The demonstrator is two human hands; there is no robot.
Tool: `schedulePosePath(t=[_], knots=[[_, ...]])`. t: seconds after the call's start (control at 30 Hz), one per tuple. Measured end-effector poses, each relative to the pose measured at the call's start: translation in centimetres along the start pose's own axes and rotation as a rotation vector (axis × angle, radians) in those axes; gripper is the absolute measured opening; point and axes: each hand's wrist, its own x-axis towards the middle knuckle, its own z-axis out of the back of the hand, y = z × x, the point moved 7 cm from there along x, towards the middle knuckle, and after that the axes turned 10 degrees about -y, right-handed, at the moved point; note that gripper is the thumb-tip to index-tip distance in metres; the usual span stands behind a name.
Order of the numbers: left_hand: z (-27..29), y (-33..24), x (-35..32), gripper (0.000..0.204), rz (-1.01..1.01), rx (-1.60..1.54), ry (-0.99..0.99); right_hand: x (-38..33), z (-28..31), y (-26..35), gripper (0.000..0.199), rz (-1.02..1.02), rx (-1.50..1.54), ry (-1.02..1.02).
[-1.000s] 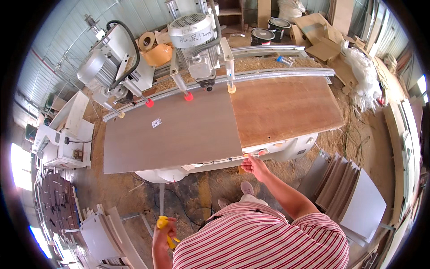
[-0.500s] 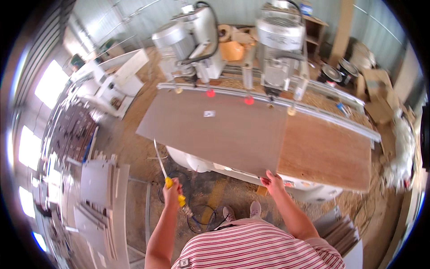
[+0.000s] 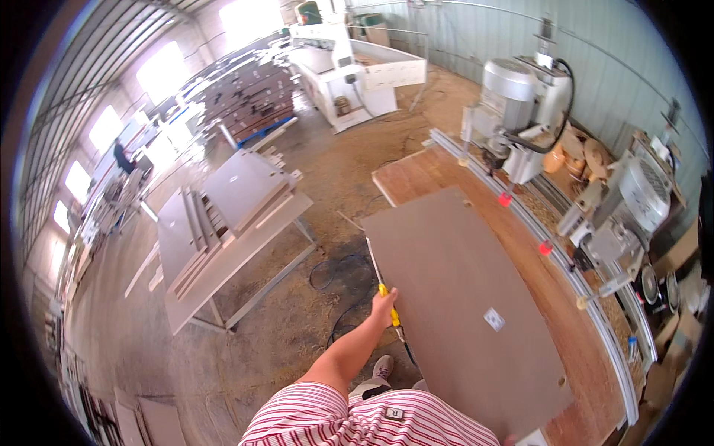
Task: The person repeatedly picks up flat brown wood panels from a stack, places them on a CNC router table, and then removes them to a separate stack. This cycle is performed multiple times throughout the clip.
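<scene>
My left hand [image 3: 383,306] is closed round the yellow handle of an air blow gun [image 3: 388,297]. Its long thin nozzle points away along the left edge of a grey-brown panel [image 3: 454,297], and a hose hangs from the grip. The panel has a small white label and a round hole near each of two corners. It lies tilted across the wooden machine bed [image 3: 416,175], its near end close to my body. Only a sliver of my right hand [image 3: 509,440] shows at the panel's near edge; its fingers and arm are hidden.
Two drilling heads [image 3: 509,97] stand over a metal rail [image 3: 520,215] on the right, with red and yellow stops along it. A trestle table [image 3: 297,215] with stacked panels is on the left. A dark hose [image 3: 323,271] curls on the dusty floor. Far left, a person [image 3: 123,157] is visible.
My view has swung left. The panel has come off the stops at the rail, turned and drawn nearer my body. The blow gun stays in my left hand; my right hand has nearly left view.
</scene>
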Motion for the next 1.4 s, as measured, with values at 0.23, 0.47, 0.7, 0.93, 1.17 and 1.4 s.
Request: schedulePosePath(t=[0.23,0.47,0.7,0.93,1.17,1.4], knots=[[7.2,1.9,-4.6,0.021,0.096,0.019,-0.106,-1.8,-2.2,9.9,0.045,0.372,-0.119,-0.182],[21.0,-0.8,-5.3,0.02,0.085,-0.279,-0.193,-5.8,-8.3,15.2,0.051,0.663,-0.188,-0.224],[40.9,-6.2,-2.4,0.023,0.055,-0.669,-0.48,-8.3,-26.4,14.7,0.056,0.832,-0.207,0.02],[62.7,-18.1,2.3,0.022,-0.143,-0.822,-0.694,-14.5,-57.2,6.1,0.043,0.84,-0.278,0.465],[71.2,-28.0,10.2,0.032,-0.298,-0.576,-0.7,-21.4,-80.8,-6.5,0.025,0.661,-0.396,0.705],[62.4,-26.3,7.7,0.052,-0.512,-0.226,-0.733,-30.3,-90.4,-21.5,0.036,0.43,-0.285,0.652]])
